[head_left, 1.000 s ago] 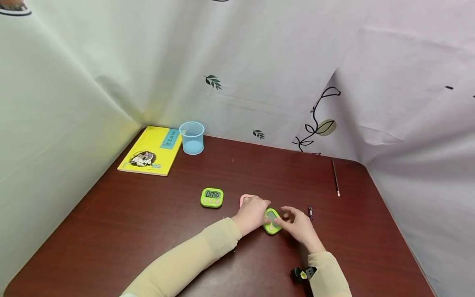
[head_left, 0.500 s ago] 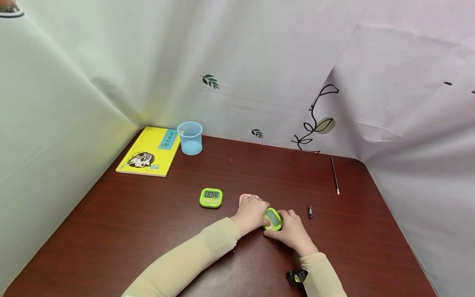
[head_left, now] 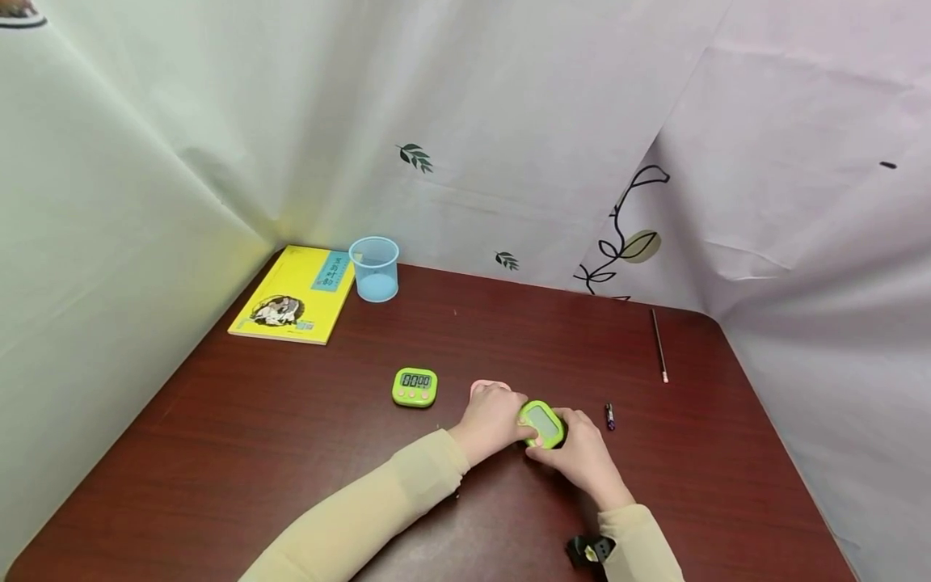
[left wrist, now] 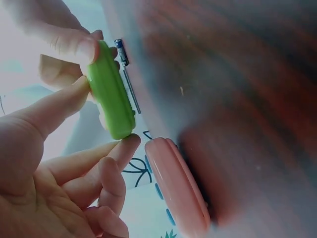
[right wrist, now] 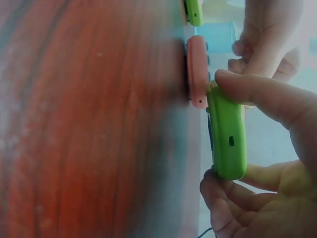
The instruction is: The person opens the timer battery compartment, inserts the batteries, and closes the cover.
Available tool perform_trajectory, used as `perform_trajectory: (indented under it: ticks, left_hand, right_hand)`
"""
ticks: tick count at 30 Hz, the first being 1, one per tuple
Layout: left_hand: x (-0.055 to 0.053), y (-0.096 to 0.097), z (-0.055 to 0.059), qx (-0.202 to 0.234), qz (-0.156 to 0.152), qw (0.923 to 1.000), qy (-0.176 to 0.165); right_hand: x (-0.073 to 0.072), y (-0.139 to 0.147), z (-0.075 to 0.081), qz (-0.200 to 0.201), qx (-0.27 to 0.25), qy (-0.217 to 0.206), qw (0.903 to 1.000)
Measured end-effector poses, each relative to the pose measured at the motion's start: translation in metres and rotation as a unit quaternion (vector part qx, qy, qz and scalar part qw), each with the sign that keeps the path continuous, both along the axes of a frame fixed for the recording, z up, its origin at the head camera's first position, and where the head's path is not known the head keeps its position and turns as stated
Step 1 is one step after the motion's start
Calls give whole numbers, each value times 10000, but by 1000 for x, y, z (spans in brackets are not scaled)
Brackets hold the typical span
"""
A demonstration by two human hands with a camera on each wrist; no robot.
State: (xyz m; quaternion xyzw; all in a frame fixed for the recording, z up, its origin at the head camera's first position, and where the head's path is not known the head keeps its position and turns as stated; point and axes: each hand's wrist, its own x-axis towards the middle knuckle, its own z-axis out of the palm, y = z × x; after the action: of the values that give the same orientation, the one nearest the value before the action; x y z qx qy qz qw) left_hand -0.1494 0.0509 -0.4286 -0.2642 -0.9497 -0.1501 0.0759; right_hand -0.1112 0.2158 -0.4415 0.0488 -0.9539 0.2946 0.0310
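Both hands hold a green digital timer [head_left: 544, 422] at its edges, with its blank screen tilted up. The left hand [head_left: 490, 420] pinches its left side; in the left wrist view the thumb meets the timer's [left wrist: 110, 94] button face and a fingertip its lower end. The right hand [head_left: 582, 457] grips the other side between thumb and fingers, as the timer [right wrist: 228, 134] shows in the right wrist view. Raised slightly, it is apart from the table in both wrist views. Partly hidden behind the left hand is a pink timer [head_left: 480, 386], lying on the table.
Another green timer [head_left: 414, 388], reading 00:00, lies to the left. A yellow book [head_left: 298, 283] and a blue translucent cup [head_left: 376, 279] stand at the back left. On the right are a small battery [head_left: 610, 417] and a thin pencil-like stick [head_left: 659, 346]. A curtain [head_left: 465, 162] encloses the table.
The right hand has shifted its grip, its thumb moving to the timer's lower edge. The held timer has moved slightly right and up and turned. The left hand has stayed nearly in place.
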Motion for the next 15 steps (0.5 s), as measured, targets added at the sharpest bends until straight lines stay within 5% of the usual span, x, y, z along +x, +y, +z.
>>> perform_trajectory:
  ticks: [15]
  left_hand:
    - [10, -27, 9, 966, -516, 9932, -385]
  right_hand:
    - [7, 2, 19, 474, -177, 218, 9985]
